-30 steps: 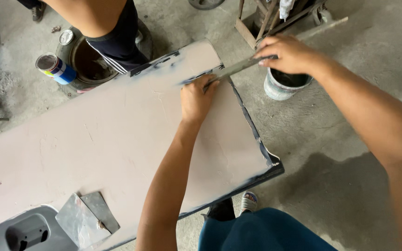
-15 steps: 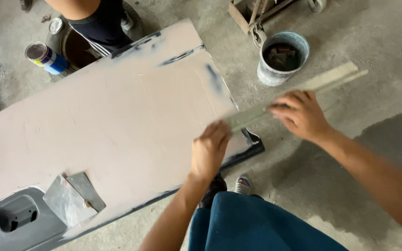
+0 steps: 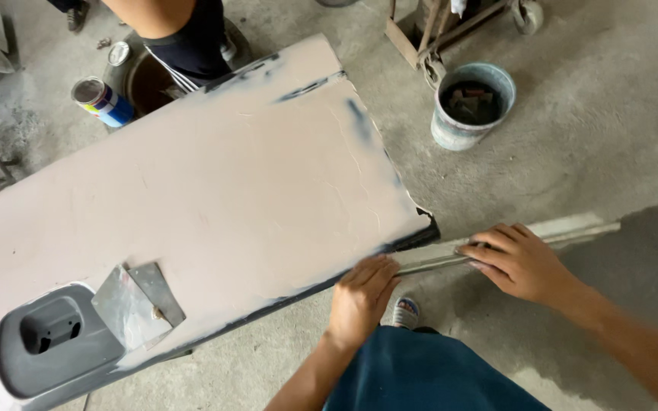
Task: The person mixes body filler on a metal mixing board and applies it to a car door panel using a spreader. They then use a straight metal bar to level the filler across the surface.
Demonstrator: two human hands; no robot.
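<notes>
Both hands [image 3: 361,298] on long straightedge [image 3: 496,243]

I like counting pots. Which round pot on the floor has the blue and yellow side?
The small can at the top left, beside the panel. The bucket on the right is bigger, pale, and open with dark stuff inside.

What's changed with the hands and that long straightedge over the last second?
Both hands, left hand and right hand, dragged the straightedge across the filler-coated panel from its far edge to the near edge. Both keep their grip; the bucket and paint can stayed put.
</notes>
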